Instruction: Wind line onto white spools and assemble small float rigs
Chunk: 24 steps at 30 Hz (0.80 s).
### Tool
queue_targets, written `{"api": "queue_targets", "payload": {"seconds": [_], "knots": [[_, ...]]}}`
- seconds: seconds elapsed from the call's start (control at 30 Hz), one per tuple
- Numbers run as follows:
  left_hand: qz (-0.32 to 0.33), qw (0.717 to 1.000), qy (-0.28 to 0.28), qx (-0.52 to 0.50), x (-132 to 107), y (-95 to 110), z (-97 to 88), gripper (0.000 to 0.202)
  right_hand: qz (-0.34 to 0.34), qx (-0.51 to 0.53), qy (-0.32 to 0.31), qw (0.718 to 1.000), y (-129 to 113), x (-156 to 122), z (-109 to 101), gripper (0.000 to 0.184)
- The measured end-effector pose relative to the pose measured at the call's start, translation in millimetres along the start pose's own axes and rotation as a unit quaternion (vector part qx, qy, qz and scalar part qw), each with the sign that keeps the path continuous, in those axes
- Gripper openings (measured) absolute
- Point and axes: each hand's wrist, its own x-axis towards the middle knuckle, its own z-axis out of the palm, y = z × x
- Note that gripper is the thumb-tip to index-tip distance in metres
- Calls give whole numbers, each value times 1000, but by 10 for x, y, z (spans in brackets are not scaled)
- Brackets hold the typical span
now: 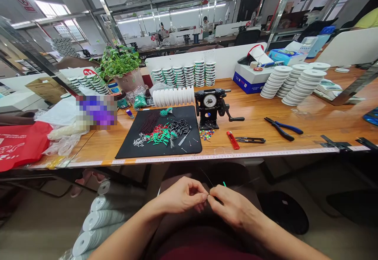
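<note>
My left hand (189,195) and my right hand (232,205) meet in front of my lap, below the table edge. Both are closed in a pinch, fingertips almost touching, on a thin dark line (208,178) that rises faintly between them. A small green tip (224,184) sticks up behind my right hand; how it is held is hidden. On the table ahead, a black mat (159,149) carries green and red slim pieces (162,134), black small parts (180,127), tiny metal parts (140,140) and dark strands (149,123).
A hand-cranked winder (210,108) with white spools (174,96) stands behind the mat. To its right lie a red lighter (233,140), thread snips (251,140) and pliers (279,128). Stacked white spools (276,82) stand farther right; more spools (97,216) are below left.
</note>
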Motion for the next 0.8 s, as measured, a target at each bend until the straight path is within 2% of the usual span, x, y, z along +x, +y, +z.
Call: {"api": "queue_targets", "payload": {"seconds": [0.1,0.17,0.23,0.3,0.4,0.5,0.57,0.63,0.73,0.8], "knots": [[-16,999,-34,-2,24,5,-53,39,-37,-41,-8,998,4,20,-47,33],[-14,999,-25,45,22,-6,-61,33,-47,-37,-11,998,2,41,-66,34],[13,993,6,121,1,-13,-44,24,-24,9,9,1000,-6,61,-64,32],[55,980,46,187,-30,-9,-10,17,20,73,57,995,-19,78,-47,27],[93,963,93,236,-66,7,40,14,88,141,118,979,-46,101,-23,22],[103,956,121,245,-63,2,59,15,111,151,115,976,-58,113,-31,20],[81,975,99,180,-39,-20,50,17,96,140,97,981,-46,111,-51,22],[32,996,41,73,-9,-45,28,25,68,121,73,988,-21,106,-77,27],[-27,997,-56,-37,22,-63,-16,44,9,88,27,996,19,110,-119,31],[-32,992,-100,-66,24,-62,-37,48,-20,90,23,996,28,124,-132,31]]}}
